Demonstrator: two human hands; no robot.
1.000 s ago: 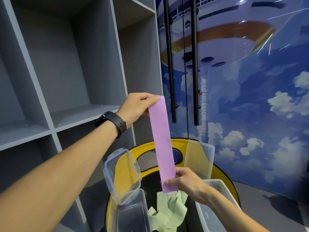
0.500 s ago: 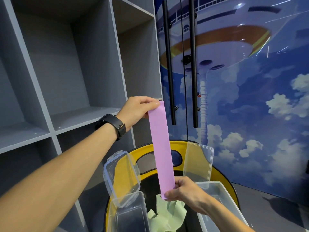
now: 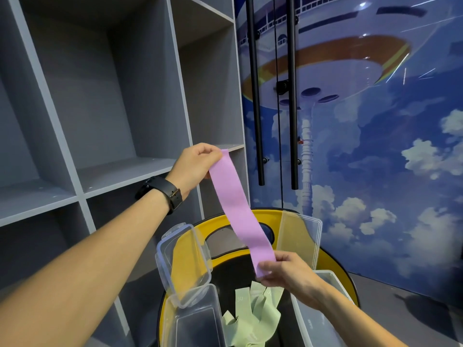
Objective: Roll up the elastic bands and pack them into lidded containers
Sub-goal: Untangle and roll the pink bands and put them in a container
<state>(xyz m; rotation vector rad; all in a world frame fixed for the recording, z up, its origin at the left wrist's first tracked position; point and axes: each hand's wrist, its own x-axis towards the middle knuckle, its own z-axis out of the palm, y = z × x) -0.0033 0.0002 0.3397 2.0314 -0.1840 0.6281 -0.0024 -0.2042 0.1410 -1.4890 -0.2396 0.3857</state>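
**Pink elastic band held between two hands above open containers**

While the left hand (image 3: 194, 166) pinches the upper end of a pink elastic band (image 3: 239, 211) at about ten o'clock from the picture's centre, the band slopes down and to the right in a loose, slightly wavy line. A black watch (image 3: 160, 191) circles the left wrist. Behind this arm, filling the nine o'clock side, stands a grey shelving unit (image 3: 100, 108) with open compartments.

At about seven o'clock, a clear container (image 3: 195, 326) sits with its hinged lid (image 3: 184, 264) standing open. Just to its right, at six o'clock, green elastic bands (image 3: 253, 316) lie in a loose heap on a black surface ringed by a yellow rim (image 3: 218, 225).

The right hand (image 3: 288, 274), at about five o'clock, grips the band's lower end between thumb and fingers, above the green heap. Beneath and beside this hand is a second clear container (image 3: 333, 279), its lid (image 3: 300, 236) raised upright behind it.

Across the three o'clock side, a wall mural (image 3: 375, 121) shows blue sky, clouds and a large ship, with two black vertical door handles (image 3: 254, 96) in front.
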